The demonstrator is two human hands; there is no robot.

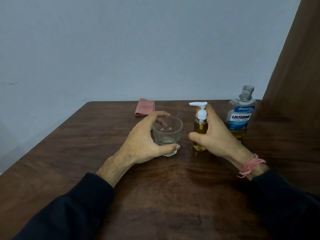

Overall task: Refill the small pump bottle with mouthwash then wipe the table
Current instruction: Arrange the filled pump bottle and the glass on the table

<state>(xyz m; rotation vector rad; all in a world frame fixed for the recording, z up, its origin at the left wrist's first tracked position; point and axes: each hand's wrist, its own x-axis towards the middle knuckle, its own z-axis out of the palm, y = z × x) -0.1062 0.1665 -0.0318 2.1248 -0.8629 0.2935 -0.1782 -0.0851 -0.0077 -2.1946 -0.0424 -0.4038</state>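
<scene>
Key relation: the pump bottle (200, 134) stood upright, its long axis vertical, at about 9 o'clock of the right hand (213, 134) and touching it; the right hand was plainly the nearer one.
Right fingers: curled round the bottle's far side, thumb across the near side low on the body, so the bottle was gripped mid-height; the white pump head rose free above the grip, nozzle pointing to 9 o'clock.
Bottle state: amber liquid filled most of the body and the pump was seated, so the refill looked done, as a judgement.
Left hand (145, 141): wrapped round the glass (167, 134), fingers over the far rim, thumb along the base; the glass held only a thin film of liquid.
Glass to bottle: the glass stood just beside the bottle, at its 9 o'clock, apart from it.
Mouthwash bottle (240, 116): uncapped, upright, at 2 o'clock of the right hand, near but not touching; no cap was visible.
Cloth (145, 107): pink, folded, at 12 o'clock of the left hand near the far edge of the surface (155, 187), well apart from both hands.
Likely next: free a hand and reach for the cloth; the left hand sat nearer to it.
</scene>
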